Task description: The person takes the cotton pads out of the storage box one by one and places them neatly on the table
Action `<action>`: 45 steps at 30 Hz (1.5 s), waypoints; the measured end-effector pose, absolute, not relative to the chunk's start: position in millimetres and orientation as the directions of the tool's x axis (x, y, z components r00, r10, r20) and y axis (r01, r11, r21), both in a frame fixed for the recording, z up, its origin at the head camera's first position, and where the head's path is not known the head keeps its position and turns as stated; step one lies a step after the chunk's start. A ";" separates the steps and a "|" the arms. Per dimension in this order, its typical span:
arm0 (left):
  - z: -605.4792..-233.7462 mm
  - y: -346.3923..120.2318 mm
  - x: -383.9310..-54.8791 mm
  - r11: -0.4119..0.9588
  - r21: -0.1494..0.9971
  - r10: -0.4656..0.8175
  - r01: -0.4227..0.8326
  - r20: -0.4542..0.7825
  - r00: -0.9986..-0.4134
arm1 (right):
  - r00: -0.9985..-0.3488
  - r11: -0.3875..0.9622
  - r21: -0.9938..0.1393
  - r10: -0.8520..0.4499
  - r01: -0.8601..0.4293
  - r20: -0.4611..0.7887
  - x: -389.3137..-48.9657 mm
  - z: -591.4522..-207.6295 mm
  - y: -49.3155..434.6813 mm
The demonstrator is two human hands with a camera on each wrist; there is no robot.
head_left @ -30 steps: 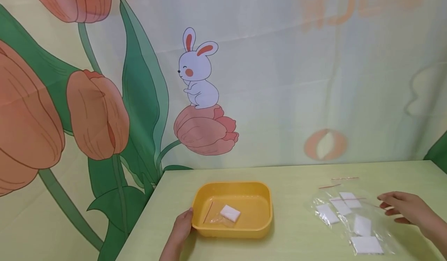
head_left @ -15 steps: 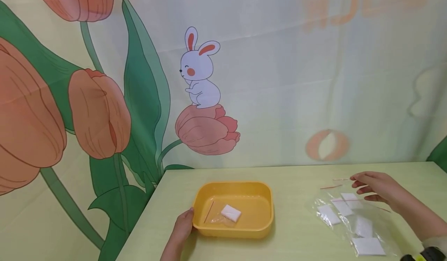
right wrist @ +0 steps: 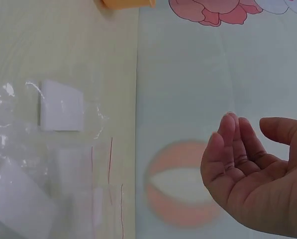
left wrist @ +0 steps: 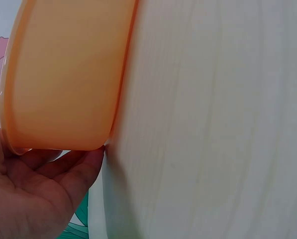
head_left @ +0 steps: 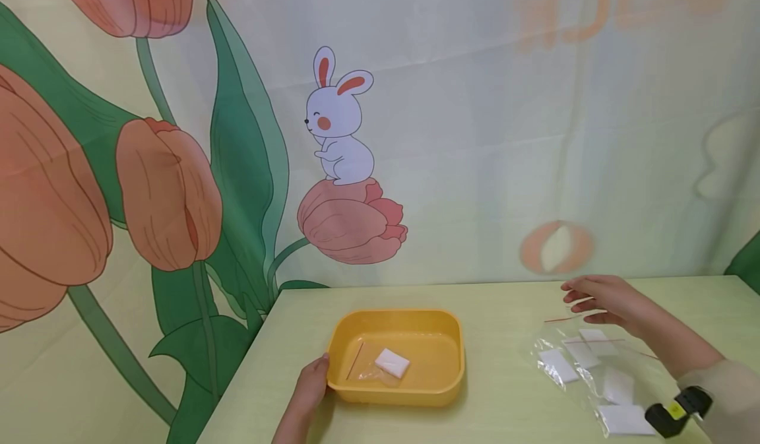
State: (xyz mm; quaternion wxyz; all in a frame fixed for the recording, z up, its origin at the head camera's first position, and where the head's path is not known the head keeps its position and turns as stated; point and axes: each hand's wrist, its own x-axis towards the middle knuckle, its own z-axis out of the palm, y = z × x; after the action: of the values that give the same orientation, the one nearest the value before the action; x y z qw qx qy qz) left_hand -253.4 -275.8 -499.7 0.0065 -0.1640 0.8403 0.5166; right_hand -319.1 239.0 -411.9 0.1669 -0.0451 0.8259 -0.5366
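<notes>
My left hand [head_left: 310,384] holds the near-left side of a yellow plastic tray [head_left: 415,396], thumb at the rim. In the left wrist view the hand's fingertips [left wrist: 96,157] meet the tray's outer wall [left wrist: 63,84] near its base. Inside the tray lies a clear zip bag with a white block [head_left: 392,363]. My right hand [head_left: 614,302] hovers over the far end of several clear zip bags [head_left: 558,365] holding white blocks, its fingers loosely bent. Nothing is between its fingers in the right wrist view, where the hand [right wrist: 252,174] shows palm and fingertips.
The bags overlap in a pile on the right of the pale table [head_left: 499,338], their red seal strips towards the back. A curtain [head_left: 463,134] printed with tulips and a rabbit hangs behind the table's back edge. A black device [head_left: 679,411] is strapped to the right wrist.
My right hand has moved left and towards the back, from the right side of the bags to over their far end. The left hand and tray stay in place.
</notes>
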 end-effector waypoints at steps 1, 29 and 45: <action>-500.2 -276.1 -253.1 0.412 0.868 -0.267 -0.279 -0.178 -0.947 | -0.938 0.420 -0.902 -0.261 0.104 -0.229 -320.4 -410.6 235.0; -500.7 -273.5 -254.3 0.405 0.866 -0.277 -0.292 -0.188 -0.942 | -0.856 0.510 -0.858 -0.470 -0.066 -0.214 -350.3 -364.3 145.6; -502.2 -276.5 -252.8 0.402 0.871 -0.280 -0.282 -0.176 -0.944 | -0.763 0.517 -0.844 -0.602 -0.145 -0.237 -359.8 -356.4 91.5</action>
State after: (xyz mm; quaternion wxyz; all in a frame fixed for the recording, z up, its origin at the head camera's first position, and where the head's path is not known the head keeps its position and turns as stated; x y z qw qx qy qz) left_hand -252.8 -276.5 -502.2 0.0009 -0.1679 0.8372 0.5204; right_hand -359.8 91.5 -356.4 0.2611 -0.2246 0.8307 -0.4373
